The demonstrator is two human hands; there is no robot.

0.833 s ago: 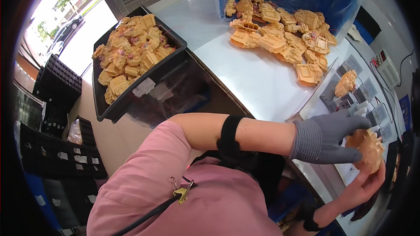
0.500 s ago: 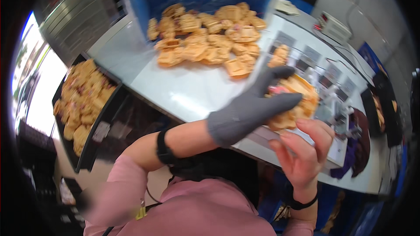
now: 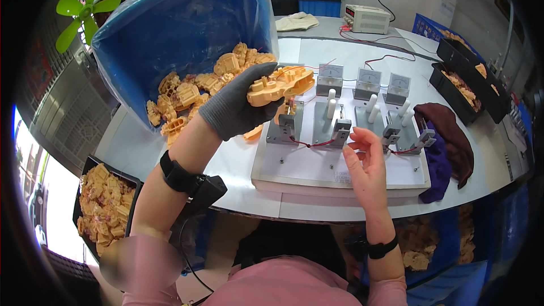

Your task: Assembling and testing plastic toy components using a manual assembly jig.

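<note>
My left hand (image 3: 241,102), in a grey glove, grips a yellow-orange moulded plastic part (image 3: 281,85) from its left side. Thin red wires trail from that part. Its position is over the leftmost metal test stand (image 3: 285,130), where another yellow-orange piece (image 3: 285,111) shows partly hidden below it. My bare right hand (image 3: 368,167) hovers over the white board (image 3: 306,173), near the lever clamps, fingers loosely bent and apart with nothing in them. Several stands with white-handled clamps line the board, backed by needle meters (image 3: 367,82).
A blue-lined bin (image 3: 187,34) tipped toward me spills similar parts onto the table. Another crate (image 3: 136,184) of parts stands at lower left. Purple and brown cloths (image 3: 447,147) lie right of the board. Behind are a power supply box (image 3: 367,18) with wires and black trays (image 3: 456,93).
My view has swung toward the board. My left hand, with the plastic part, has moved away from my right hand to above the leftmost stand. My right hand is now apart from the part.
</note>
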